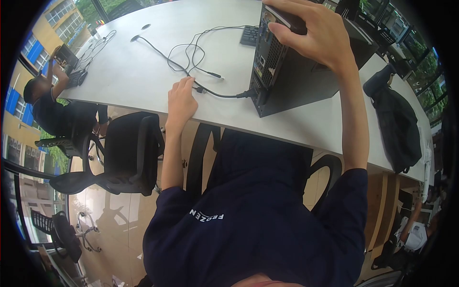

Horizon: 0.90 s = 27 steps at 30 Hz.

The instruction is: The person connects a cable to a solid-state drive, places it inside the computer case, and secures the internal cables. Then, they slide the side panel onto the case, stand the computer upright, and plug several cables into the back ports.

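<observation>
A black computer tower (301, 79) stands upright on the white table, its rear panel with ports and vent turned to the left. My right hand (321, 40) grips the tower's top edge, thumb on the rear side and fingers over the top. A black power cable (217, 95) runs from a plug low on the rear panel to a hole in the tabletop. At the table's front edge, my left hand (182, 101) is closed with its fingertips on this cable; the inside of the hand is hidden. Just beyond lies a thinner cable's connector (216, 75).
Behind the tower a black keyboard (249, 36) shows partly. On the right of the table (220, 115) lies a black bag (397, 122). An office chair (131, 150) stands to the left, near a seated person (48, 107). Another person (415, 234) is at lower right.
</observation>
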### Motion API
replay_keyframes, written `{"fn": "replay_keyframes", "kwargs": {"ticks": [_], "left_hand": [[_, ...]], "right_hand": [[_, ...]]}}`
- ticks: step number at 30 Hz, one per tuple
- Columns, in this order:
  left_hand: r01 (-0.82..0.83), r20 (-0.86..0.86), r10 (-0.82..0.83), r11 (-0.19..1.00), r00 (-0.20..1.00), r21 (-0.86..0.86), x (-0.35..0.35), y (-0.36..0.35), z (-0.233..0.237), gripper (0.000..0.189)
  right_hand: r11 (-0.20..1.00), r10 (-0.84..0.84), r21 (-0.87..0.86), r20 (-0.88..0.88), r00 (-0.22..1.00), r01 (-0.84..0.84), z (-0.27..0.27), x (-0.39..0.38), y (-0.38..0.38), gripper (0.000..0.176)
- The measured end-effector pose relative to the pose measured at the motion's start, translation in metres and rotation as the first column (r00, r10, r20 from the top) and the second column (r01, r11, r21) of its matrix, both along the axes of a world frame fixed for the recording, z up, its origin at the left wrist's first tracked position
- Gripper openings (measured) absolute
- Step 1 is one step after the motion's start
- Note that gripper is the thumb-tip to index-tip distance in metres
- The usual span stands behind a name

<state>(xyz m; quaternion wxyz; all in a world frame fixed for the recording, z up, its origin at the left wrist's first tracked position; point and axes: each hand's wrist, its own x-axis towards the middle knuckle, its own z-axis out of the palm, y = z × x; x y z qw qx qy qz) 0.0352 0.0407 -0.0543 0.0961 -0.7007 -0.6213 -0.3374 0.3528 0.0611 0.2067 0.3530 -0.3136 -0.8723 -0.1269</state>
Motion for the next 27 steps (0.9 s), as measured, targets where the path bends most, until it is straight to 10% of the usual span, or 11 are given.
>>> {"fn": "replay_keyframes", "kwargs": {"ticks": [16, 27], "left_hand": [[0.294, 0.204, -0.279, 0.955, 0.938, -0.046, -0.021, -0.002, 0.031, 0.012], [-0.059, 0.563, -0.039, 0.986, 0.825, 0.155, -0.033, 0.011, 0.045, 0.026]], "right_hand": [[0.999, 0.020, 0.033, -0.022, 1.000, -0.019, -0.004, 0.004, 0.008, 0.057], [0.999, -0.032, -0.043, -0.034, 0.999, 0.030, -0.001, 0.002, 0.005, 0.060]]}}
